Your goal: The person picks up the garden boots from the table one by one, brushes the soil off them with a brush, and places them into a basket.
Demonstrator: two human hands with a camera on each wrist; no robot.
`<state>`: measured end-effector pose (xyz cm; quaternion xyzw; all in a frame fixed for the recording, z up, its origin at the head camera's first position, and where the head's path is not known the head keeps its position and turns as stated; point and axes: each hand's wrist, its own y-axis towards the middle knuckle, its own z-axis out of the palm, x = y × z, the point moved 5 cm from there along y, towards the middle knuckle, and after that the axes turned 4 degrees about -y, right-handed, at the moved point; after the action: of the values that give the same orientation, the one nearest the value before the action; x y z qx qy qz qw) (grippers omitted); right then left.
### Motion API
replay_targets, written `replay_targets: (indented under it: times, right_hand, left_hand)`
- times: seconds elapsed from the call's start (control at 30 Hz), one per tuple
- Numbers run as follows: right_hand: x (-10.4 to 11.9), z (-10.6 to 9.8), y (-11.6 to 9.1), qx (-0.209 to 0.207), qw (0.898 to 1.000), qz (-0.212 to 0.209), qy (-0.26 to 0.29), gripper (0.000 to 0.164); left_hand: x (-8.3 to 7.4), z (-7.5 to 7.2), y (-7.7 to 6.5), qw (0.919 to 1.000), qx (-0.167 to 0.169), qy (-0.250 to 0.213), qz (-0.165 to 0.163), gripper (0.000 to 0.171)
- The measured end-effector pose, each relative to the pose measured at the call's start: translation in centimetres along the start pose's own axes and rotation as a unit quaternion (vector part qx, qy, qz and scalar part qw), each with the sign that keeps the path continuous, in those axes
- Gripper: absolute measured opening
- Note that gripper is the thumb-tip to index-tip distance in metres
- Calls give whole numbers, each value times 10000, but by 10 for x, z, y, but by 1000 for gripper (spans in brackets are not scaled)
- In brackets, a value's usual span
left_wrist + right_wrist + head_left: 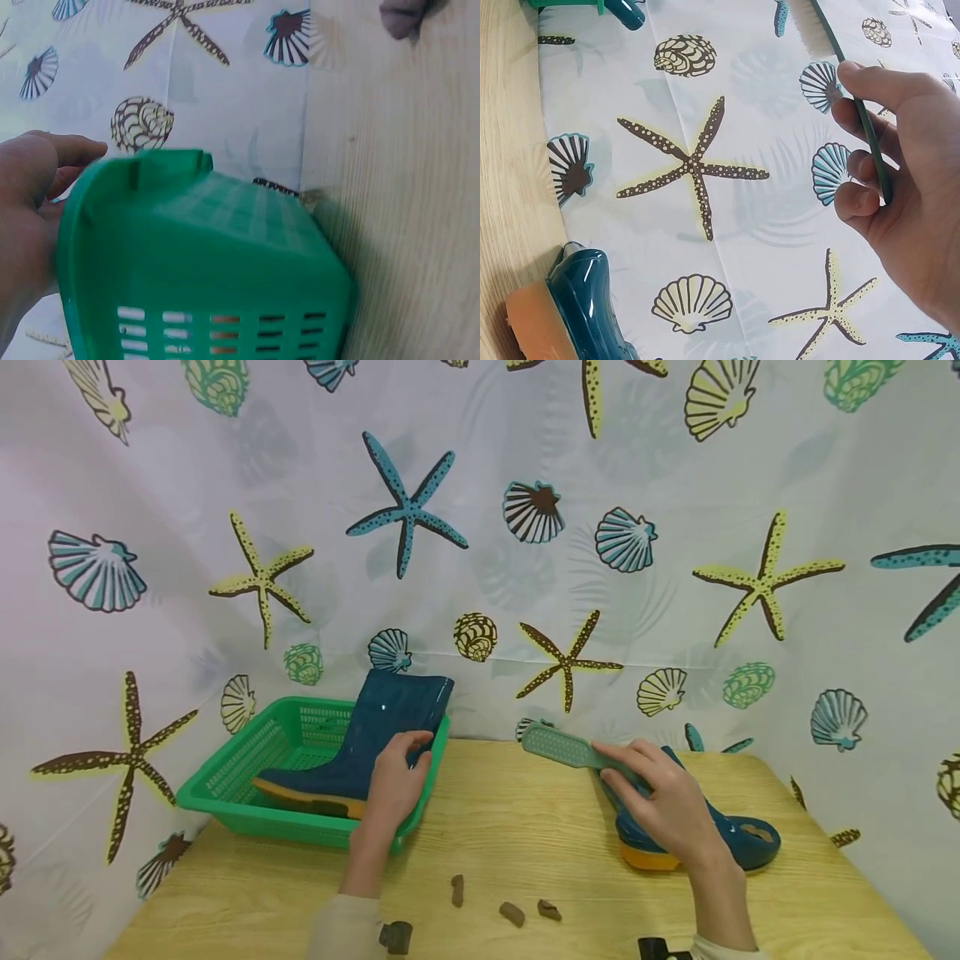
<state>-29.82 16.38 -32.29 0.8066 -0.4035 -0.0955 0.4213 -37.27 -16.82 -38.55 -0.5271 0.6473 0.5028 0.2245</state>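
Head view: the right hand [667,802] grips a green brush [558,747] by its handle, fingers curled round it, with the brush head pointing left. Partly hidden behind that hand, a blue boot with an orange sole [648,859] lies on the bench [487,810]. The left hand [393,785] is at the right side of a green basket [292,835], in front of the upright boot [393,714] in it; its fingers are loosely bent, with nothing seen in their grasp. Three brown lumps [512,913] lie on the bench between the hands.

Left wrist view: the left hand is just beside the basket's rim, some fingers hidden by it.

Right wrist view: thumb and fingers close on the brush handle, white bristles [814,30] facing left; the orange-soled boot is well apart, below.
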Motion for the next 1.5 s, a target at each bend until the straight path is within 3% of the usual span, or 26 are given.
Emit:
replay_targets:
  times: [0.2, 0.33, 0.53, 0.67, 0.83, 1.13, 1.37, 1.5]
  right_hand:
    - [-6, -3, -1, -117, 9994, 325, 44, 43]
    - [-10, -6, -1, -193, 9989, 432, 20, 41]
    - [-13, -7, -1, -253, 9987, 438, -37, 41]
    - [-14, -9, -1, -253, 9984, 499, 5, 40]
    - [-15, -11, -1, -233, 9981, 569, 12, 40]
    - [-16, -16, -3, -282, 9980, 568, -14, 41]
    - [-18, -15, -5, -328, 9984, 465, 1, 42]
    - [-19, -16, -5, -371, 9984, 435, 12, 43]
  left_hand:
    - [-13, 26, 7, 9995, 178, 210, 136, 27]
    - [-24, 43, 13, 9985, 306, 237, 395, 27]
    - [-27, 75, 20, 9941, 780, 536, 525, 25]
    - [-25, 99, 22, 9873, 1278, 824, 466, 26]
    - [-30, 127, 23, 9798, 1776, 854, 348, 27]
    - [-45, 173, 21, 9662, 2284, 1138, 362, 26]
    - [-52, 205, 14, 9421, 2801, 1745, 599, 27]
    - [-53, 220, 12, 9380, 2859, 1838, 683, 27]
